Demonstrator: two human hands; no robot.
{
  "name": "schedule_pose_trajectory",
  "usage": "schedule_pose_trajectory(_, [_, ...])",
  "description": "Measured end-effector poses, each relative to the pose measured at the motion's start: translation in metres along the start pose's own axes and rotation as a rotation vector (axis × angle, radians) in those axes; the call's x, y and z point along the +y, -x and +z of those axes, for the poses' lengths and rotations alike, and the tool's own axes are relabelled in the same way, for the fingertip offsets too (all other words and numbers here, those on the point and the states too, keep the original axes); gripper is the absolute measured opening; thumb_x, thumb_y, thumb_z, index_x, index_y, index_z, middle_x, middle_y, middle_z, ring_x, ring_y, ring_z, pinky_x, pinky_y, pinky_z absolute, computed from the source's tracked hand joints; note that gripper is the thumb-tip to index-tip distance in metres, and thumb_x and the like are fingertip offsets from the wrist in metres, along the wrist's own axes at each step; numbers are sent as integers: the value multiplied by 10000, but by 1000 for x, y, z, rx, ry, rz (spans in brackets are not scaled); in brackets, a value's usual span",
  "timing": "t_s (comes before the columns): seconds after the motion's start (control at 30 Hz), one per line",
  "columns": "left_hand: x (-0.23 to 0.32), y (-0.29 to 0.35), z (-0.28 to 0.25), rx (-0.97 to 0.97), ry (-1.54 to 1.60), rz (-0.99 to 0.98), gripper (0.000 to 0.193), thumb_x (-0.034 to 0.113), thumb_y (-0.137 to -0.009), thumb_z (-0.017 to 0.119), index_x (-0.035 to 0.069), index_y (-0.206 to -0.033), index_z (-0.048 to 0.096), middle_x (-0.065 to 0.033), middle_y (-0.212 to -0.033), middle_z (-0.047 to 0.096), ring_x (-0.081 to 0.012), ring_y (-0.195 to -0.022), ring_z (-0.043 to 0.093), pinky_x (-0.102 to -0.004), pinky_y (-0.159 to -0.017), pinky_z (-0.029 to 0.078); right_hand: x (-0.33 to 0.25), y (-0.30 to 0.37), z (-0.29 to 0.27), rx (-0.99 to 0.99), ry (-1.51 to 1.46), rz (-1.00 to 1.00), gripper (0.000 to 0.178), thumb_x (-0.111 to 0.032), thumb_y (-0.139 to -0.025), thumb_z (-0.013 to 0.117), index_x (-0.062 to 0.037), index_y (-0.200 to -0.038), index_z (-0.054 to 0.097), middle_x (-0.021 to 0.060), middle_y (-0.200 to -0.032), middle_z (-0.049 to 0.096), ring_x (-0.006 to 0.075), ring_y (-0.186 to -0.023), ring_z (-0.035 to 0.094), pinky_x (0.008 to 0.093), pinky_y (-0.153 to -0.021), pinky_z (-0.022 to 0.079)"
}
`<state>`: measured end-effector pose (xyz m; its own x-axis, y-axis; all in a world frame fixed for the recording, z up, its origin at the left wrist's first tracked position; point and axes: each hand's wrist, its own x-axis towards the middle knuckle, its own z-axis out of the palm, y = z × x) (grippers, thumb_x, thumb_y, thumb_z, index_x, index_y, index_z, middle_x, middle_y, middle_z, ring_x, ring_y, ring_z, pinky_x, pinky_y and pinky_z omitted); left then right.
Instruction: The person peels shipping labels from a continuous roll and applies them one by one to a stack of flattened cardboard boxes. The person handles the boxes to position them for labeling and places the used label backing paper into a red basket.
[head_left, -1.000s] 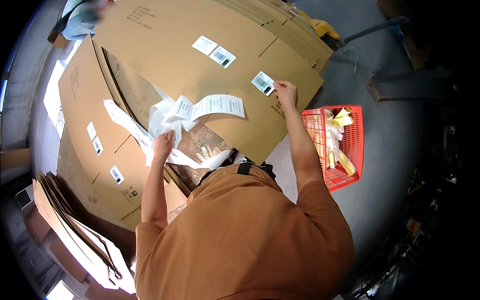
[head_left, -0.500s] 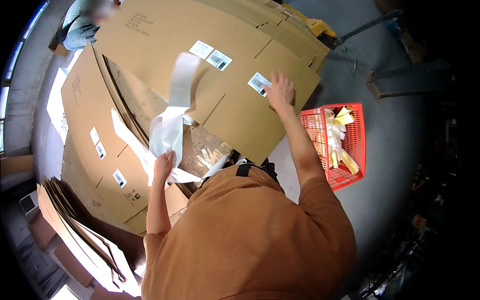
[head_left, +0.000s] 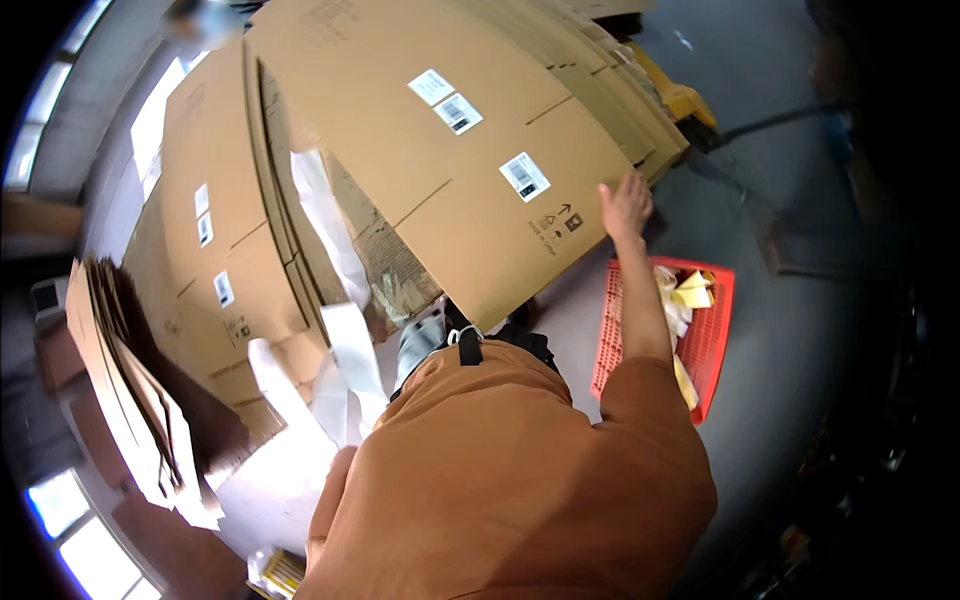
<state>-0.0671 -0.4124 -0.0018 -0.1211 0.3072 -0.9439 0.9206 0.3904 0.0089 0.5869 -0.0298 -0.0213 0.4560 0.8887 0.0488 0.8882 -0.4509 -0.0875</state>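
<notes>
Red basket [head_left: 718,335], mid-R of frame: wht/yel scraps [head_left: 692,291] inside. R hand [head_left: 628,207] splayed, holding nothing; L hand [head_left: 342,464] part hidden, can't tell grip.

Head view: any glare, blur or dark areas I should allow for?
Head view, lower left: the window glares and the floor looks washed out; head view, right of centre: the right hand looks slightly soft; head view, bottom: shadow darkens the shirt's right side; head view, far right: black rim, shapes hard to tell.
</notes>
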Motion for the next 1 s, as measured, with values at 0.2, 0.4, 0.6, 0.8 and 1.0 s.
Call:
schedule_pose_trajectory(0.2, [28, 21, 70, -148, -61, 22, 508, 372, -802, 595, 32, -1179, 579, -241, -1096, 614, -387, -1038, 581, -432, -872, 468, 15, -20, -29, -105, -54, -54, 712, -491, -842, 588, -11, -1325, 381, 197, -1310, 438, 331, -1252, 383, 484, -1017, 303])
schedule_pose_trajectory(0.4, [263, 3, -52, 350, 367, 452, 537, 476, -936, 428, 34, -1213, 556, -269, -1107, 588, -431, -1051, 542, -455, -906, 427, 46, -62, -55, -333, -284, -193, 524, -464, -827, 610, 34, -991, 596, 265, -1018, 612, 421, -983, 572, 496, -823, 445])
schedule_pose_trajectory(0.6, [315, 13, -90, -21, 1149, 295, 489, 415, -876, 618, -29, -1078, 647, -42, -1019, 655, -97, -931, 577, -261, -820, 451, 64, -67, -68, -663, -791, -130, 502, -438, -891, 558, 60, -868, 620, 130, -815, 646, 183, -772, 584, 338, -716, 456])
schedule_pose_trajectory(0.8, [306, 80, -129, 190, 900, 408, 294, 308, -824, 702, 15, -822, 704, 55, -697, 586, -48, -628, 491, -228, -586, 411, 47, -42, -76, -724, -1049, -78, 410, -358, -932, 540, 38, -985, 636, 60, -888, 656, 128, -796, 594, 281, -686, 473])
schedule_pose_trajectory(1.0, [243, 170, -159, 544, 1120, 498, 297, 255, -785, 711, -35, -840, 685, 11, -704, 608, -65, -611, 504, -235, -528, 399, -26, 37, -35, -719, -1311, 11, 395, -353, -921, 576, 35, -933, 648, 42, -860, 643, 111, -765, 564, 263, -699, 464])
